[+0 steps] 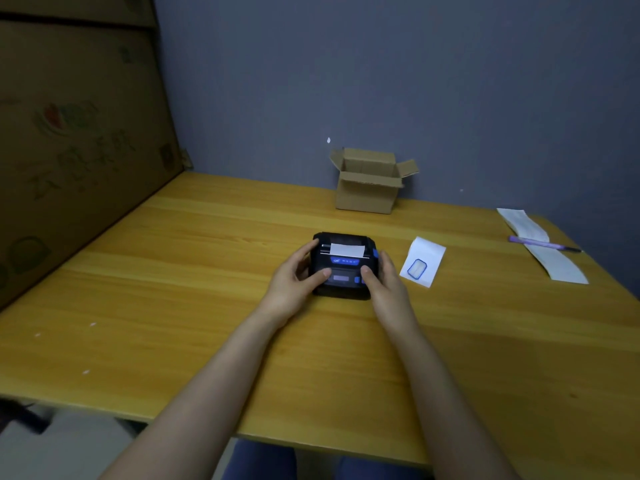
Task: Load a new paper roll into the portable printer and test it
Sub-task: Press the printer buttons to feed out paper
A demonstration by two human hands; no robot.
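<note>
A small black portable printer [343,263] with blue buttons sits in the middle of the wooden table [173,289]. Its lid is closed and a short white strip of paper [347,250] sticks out of the top slot. My left hand [298,275] grips the printer's left side, thumb resting on its front panel. My right hand [382,282] holds the right side, thumb on the panel by a blue button.
A white slip with a blue-outlined label [422,263] lies just right of the printer. An open cardboard box [369,183] stands at the back by the wall. A long paper strip [543,247] and a purple pen [540,243] lie far right. Large cartons [76,140] wall the left.
</note>
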